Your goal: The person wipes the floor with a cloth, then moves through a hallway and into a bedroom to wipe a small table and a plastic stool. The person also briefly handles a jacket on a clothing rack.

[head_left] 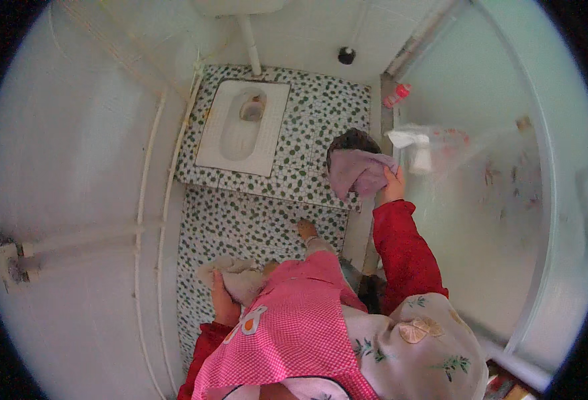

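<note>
My right hand [393,184] grips a mauve cloth [356,172] at its right end, and the cloth hangs in loose folds. Just behind that cloth, partly covered by it, is a dark, rounded object [354,139] on the raised tiled floor; its kind is unclear. Lower left, close to my apron [294,320], my left hand [222,292] holds a pale beige cloth [244,280]. Most of the fingers of this hand are hidden by the cloth or blurred.
A white squat toilet [244,127] is set into the raised, green-spotted tiled step [299,165]. A white pipe [249,45] drops behind it. Thin pipes [149,165] run along the left wall. On the right, a pink bottle [398,95] stands near a frosted panel [463,240].
</note>
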Motion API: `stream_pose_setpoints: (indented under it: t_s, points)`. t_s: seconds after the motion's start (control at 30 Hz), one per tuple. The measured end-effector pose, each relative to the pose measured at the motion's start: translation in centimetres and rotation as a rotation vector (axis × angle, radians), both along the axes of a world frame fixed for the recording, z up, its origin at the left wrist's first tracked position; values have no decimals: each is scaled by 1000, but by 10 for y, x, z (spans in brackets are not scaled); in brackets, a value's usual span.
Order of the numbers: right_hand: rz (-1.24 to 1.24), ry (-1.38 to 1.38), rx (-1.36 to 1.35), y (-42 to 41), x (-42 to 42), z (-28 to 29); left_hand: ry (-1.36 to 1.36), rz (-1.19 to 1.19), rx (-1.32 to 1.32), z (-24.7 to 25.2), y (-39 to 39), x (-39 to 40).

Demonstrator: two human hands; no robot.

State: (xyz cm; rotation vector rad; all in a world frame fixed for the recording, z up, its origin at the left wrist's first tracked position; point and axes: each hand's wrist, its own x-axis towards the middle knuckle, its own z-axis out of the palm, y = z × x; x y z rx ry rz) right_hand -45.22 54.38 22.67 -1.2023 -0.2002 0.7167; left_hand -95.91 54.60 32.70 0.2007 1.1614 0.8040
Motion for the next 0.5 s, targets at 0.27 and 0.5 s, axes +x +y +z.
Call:
stream_pose_setpoints:
  t_s: [0.27,0.5]
  points:
    - [-58,430,290,-123,-159,149,-131,-423,7,8,32,-25]
    - [-156,603,436,-246,-261,192,-332,-850,-72,34,-21,19]
